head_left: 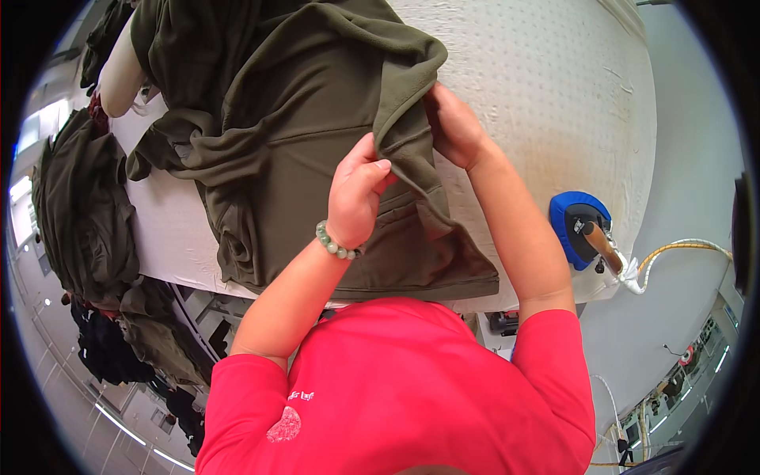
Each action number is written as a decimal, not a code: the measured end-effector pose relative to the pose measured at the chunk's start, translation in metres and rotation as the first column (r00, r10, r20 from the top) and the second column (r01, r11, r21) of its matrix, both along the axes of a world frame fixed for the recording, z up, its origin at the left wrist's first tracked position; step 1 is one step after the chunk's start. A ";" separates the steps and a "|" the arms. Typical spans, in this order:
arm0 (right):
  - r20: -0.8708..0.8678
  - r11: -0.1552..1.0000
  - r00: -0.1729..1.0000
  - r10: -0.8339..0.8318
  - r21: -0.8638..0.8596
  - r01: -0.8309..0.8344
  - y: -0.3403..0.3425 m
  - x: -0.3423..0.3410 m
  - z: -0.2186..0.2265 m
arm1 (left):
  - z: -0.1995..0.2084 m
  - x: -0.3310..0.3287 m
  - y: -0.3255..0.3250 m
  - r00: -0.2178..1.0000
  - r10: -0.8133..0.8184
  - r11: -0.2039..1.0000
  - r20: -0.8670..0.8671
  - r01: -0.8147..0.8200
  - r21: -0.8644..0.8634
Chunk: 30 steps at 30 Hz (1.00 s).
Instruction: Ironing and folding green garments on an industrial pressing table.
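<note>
An olive-green garment [317,174] of soft fabric lies spread and partly bunched over the white padded table. My left hand [356,194], with a beaded bracelet on its wrist, is closed on a raised fold of the garment near its right side. Higher up and to the right, my right hand [457,127] reaches to the garment's outer edge. Its fingertips are partly hidden under the fabric, which seems pinched there. Between the two hands the edge is lifted and turned over, with the lighter inner side showing.
A steam iron [582,229] with a blue base and wooden handle stands at the table's right edge, its hose [673,247] running right. More dark green garments [87,214] hang in a pile at the left. The padded table [538,103] has a wrinkled cover.
</note>
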State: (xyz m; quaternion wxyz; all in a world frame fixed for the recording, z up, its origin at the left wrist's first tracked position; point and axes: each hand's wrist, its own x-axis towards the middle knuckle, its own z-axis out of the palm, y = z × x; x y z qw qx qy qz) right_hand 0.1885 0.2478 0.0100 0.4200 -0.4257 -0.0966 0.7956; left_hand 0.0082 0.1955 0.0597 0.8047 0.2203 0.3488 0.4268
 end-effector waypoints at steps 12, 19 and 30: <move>0.103 0.984 0.983 -0.155 0.108 0.144 0.024 0.051 0.004 | -0.042 0.033 -0.011 0.233 0.473 0.389 -0.849 0.810 0.439; 0.461 0.977 0.869 -0.182 0.188 0.105 0.051 0.102 -0.008 | -0.056 0.036 -0.009 0.177 0.459 0.372 -0.871 0.852 0.369; 0.820 0.996 0.569 0.063 -0.018 -0.085 -0.044 0.098 -0.003 | -0.064 0.000 0.033 0.300 0.661 0.150 -0.688 0.846 0.512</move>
